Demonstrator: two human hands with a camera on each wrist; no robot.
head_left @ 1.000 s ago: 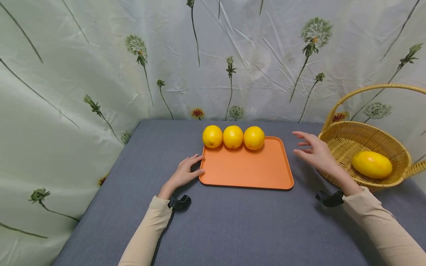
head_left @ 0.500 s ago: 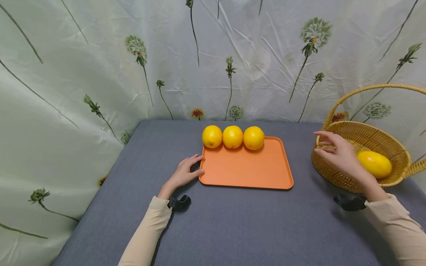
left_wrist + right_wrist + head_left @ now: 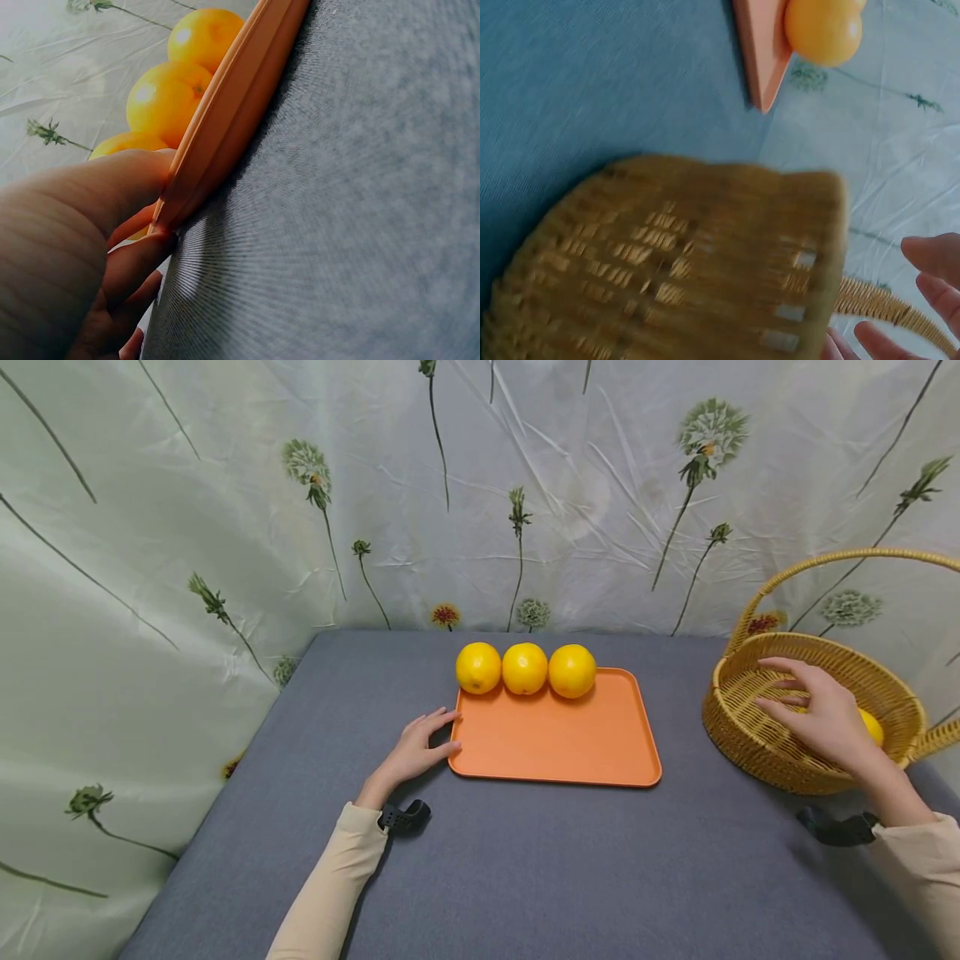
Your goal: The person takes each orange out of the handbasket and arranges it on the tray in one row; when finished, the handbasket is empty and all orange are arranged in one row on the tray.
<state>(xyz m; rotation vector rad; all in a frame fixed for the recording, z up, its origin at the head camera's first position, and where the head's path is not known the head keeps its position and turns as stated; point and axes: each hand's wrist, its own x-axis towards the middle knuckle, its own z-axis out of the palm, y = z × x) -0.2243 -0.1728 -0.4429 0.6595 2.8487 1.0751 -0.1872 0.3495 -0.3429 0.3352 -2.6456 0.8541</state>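
Note:
Three oranges stand in a row along the back left of the orange tray [image 3: 555, 743]: a left one [image 3: 478, 668], a middle one [image 3: 525, 668] and a right one [image 3: 572, 671]. At the tray's left edge, my left hand [image 3: 412, 750] holds the rim with thumb and fingers, seen close in the left wrist view. My right hand [image 3: 821, 714] hovers over the wicker basket [image 3: 738, 756], fingers spread and slightly bent, holding nothing. A yellow fruit [image 3: 872, 727] in the basket is mostly hidden behind that hand.
The basket's tall handle [image 3: 832, 557] arches over its back side. A grey cloth [image 3: 555, 877] covers the table. Behind and to the left hangs a pale curtain [image 3: 570, 510] with a dandelion print.
My right hand has moved rightward from beside the tray to over the basket, covering most of the yellow fruit. The left hand, tray and three oranges have stayed put.

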